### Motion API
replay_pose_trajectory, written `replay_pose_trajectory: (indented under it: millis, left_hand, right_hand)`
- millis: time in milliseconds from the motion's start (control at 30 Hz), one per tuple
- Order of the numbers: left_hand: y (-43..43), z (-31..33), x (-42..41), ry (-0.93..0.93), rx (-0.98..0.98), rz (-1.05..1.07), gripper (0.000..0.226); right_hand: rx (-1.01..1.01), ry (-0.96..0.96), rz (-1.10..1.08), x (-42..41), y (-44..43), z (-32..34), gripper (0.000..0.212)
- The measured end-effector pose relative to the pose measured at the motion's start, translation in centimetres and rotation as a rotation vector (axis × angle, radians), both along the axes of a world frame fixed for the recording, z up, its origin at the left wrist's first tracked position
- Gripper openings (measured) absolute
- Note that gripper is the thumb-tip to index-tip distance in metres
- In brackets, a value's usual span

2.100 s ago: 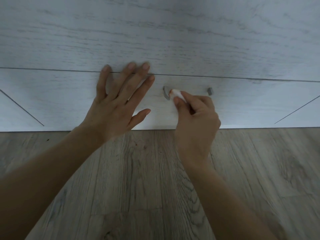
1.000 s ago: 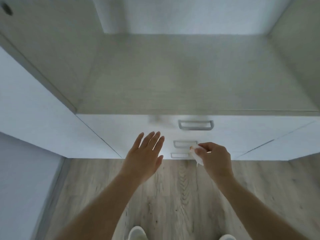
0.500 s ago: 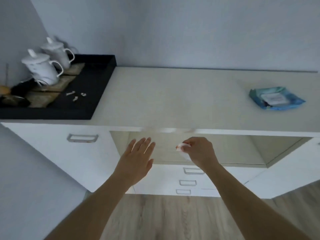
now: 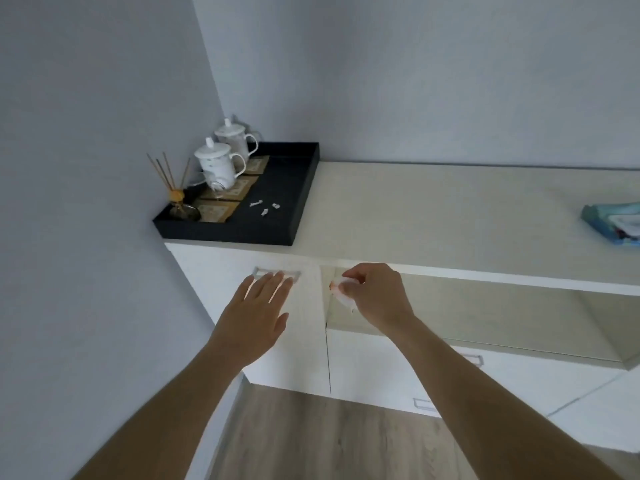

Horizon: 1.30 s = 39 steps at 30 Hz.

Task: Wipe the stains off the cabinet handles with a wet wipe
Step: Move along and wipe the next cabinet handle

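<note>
The wet wipe (image 4: 344, 298) was scrunched up, pinched between my right hand's (image 4: 375, 299) thumb and curled fingertips, just right of the door handle (image 4: 268, 270) and not touching it. My left hand (image 4: 258, 313) was flat with its fingers straight, the tips over that handle. A black tray (image 4: 294, 209) with two lidded cups (image 4: 216, 164) sat above the handle, and the wipes pack (image 4: 613, 225) was far off to the right.

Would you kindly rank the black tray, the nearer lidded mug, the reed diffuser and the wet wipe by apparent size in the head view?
1. black tray
2. nearer lidded mug and reed diffuser: look alike, unranked
3. wet wipe: smallest, though partly hidden in the right hand and nearer the camera
</note>
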<state>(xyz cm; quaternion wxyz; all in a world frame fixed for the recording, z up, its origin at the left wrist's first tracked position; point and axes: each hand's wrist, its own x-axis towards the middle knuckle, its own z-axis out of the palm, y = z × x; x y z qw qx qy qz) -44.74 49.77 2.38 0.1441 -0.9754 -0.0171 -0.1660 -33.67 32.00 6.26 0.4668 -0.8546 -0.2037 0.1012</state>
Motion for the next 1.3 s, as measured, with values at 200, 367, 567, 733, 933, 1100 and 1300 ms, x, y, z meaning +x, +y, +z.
replay_pose_trajectory:
  millis: [200,367,567,733,933,1100,1300]
  left_hand:
    - [7.8,-0.4,0.6,-0.001,0.013,-0.017,0.059]
    - [14.6,-3.6,3.1,0.025,0.054,-0.116,0.067]
    - [19.9,-7.1,5.9,0.013,0.108,-0.212,0.080]
    - [21.7,-9.8,7.8,-0.058,0.162,-0.331,0.080]
    - [22.8,-12.1,9.4,-0.251,0.198,-0.411,0.067]
    - [23.9,-11.9,10.8,-0.364,0.260,-0.515,0.053]
    - [23.8,-11.8,12.4,-0.426,0.403,-0.577,0.059]
  right_hand:
    - [0.000,0.006,-0.033,-0.9,6.6,-0.6,0.009]
    - [-0.047,0.022,-0.165,-0.7,12.7,-4.2,0.014]
    - [-0.037,0.069,-0.286,-1.0,16.9,-8.0,0.014]
    - [-0.004,0.091,-0.379,-1.1,17.1,-9.7,0.013]
    - [0.077,0.063,-0.471,-1.9,17.0,-12.0,0.010]
    - [0.208,0.029,-0.598,-2.3,16.2,-14.0,0.005]
    - [0.370,0.059,-0.670,-2.1,16.0,-15.1,0.004]
